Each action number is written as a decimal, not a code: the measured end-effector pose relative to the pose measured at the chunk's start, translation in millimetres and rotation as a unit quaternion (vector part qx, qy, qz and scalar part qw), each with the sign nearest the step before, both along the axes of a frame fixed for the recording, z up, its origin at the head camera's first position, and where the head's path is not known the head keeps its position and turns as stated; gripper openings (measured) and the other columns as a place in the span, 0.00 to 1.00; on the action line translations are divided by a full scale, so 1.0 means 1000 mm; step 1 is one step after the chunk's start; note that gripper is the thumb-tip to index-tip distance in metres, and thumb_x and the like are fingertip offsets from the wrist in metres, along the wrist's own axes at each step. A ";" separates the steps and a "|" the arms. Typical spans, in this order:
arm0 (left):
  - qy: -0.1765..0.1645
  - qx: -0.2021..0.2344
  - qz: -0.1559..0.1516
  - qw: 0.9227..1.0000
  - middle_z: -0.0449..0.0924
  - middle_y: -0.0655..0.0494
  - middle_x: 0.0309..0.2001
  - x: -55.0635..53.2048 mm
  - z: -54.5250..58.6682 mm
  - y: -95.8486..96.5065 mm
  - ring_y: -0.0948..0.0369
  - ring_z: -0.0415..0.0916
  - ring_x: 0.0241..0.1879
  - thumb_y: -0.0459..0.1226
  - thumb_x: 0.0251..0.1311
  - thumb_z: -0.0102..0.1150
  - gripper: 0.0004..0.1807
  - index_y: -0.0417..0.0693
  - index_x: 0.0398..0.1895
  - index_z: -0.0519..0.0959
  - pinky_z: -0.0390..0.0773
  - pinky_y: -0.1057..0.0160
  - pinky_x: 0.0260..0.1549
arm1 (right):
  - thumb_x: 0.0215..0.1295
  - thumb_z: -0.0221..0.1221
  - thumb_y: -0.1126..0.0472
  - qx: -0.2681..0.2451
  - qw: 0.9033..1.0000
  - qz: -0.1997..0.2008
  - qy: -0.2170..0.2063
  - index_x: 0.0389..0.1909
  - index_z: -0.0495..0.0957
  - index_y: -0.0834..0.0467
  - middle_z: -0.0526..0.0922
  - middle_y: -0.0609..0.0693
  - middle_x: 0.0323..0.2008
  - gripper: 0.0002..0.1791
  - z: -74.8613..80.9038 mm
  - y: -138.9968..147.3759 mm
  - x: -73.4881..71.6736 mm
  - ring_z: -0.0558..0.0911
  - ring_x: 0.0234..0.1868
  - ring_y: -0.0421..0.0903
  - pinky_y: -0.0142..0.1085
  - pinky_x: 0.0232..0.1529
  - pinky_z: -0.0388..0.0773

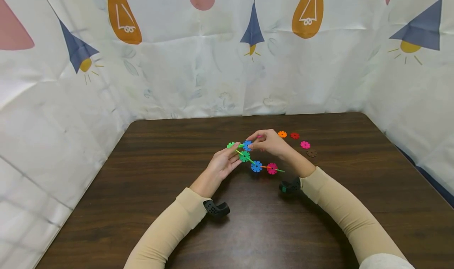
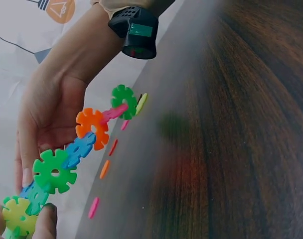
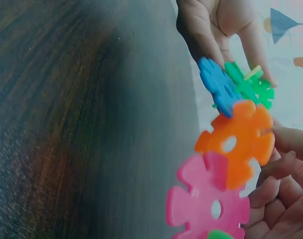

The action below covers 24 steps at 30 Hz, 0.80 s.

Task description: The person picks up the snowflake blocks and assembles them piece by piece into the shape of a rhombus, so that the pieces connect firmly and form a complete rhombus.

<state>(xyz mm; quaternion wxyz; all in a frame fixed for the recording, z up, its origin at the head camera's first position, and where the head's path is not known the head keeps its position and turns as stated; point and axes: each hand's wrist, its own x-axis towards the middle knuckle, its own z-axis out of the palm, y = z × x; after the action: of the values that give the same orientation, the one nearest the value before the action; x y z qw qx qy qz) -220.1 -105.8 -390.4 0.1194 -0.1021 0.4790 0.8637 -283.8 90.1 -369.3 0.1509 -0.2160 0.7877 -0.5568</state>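
A chain of interlocking flower-shaped plastic discs (image 1: 244, 156) in green, blue, orange and pink is held above the table between both hands. My left hand (image 1: 220, 164) grips its left end; in the left wrist view, finger and thumb pinch a yellow-green disc (image 2: 20, 216) there. With thumb and fingertips my right hand (image 1: 270, 143) pinches a blue disc (image 1: 247, 145) at the upper part of the chain. From there the chain hangs down to the right, past another blue disc (image 1: 256, 166) to a pink disc (image 1: 272, 168). A bit of pink shows among the right fingers; whether they hold it I cannot tell.
Beyond the right hand, loose discs lie flat on the dark wooden table (image 1: 170, 162): orange (image 1: 282, 134), red (image 1: 294, 136), pink (image 1: 305, 145) and brown (image 1: 311, 153). A white printed curtain (image 1: 213, 80) stands behind the table and along its sides. Each wrist bears a black camera.
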 end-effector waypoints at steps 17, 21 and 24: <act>0.002 -0.020 -0.048 0.999 0.67 0.33 0.70 -0.002 0.003 -0.004 0.44 0.65 0.71 0.35 0.81 0.46 0.24 0.30 0.73 0.66 0.64 0.47 0.67 | 0.67 0.64 0.71 -0.009 0.999 -0.003 -0.039 0.51 0.82 0.74 0.90 0.56 0.35 0.14 0.006 0.002 0.002 0.86 0.45 0.62 0.54 0.63 0.73; 0.001 -0.022 -0.053 0.998 0.68 0.33 0.70 -0.003 0.004 -0.003 0.44 0.66 0.71 0.35 0.80 0.47 0.24 0.30 0.72 0.67 0.65 0.47 0.67 | 0.67 0.65 0.71 -0.009 0.999 -0.004 -0.048 0.51 0.82 0.74 0.90 0.56 0.35 0.14 0.006 0.002 0.001 0.87 0.43 0.58 0.55 0.64 0.72; 0.002 -0.024 -0.054 0.998 0.69 0.34 0.69 -0.003 0.004 -0.002 0.44 0.67 0.70 0.35 0.80 0.47 0.24 0.30 0.72 0.67 0.66 0.48 0.66 | 0.67 0.65 0.71 -0.013 0.999 -0.003 -0.052 0.51 0.82 0.74 0.90 0.55 0.35 0.14 0.005 0.002 0.000 0.88 0.41 0.54 0.54 0.64 0.73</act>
<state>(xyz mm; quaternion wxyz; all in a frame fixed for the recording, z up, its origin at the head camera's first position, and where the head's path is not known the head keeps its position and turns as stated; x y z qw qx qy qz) -222.7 -107.8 -386.0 0.1625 -0.0769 0.5051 0.8442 -283.8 92.3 -364.6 0.1875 -0.1863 0.7723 -0.5776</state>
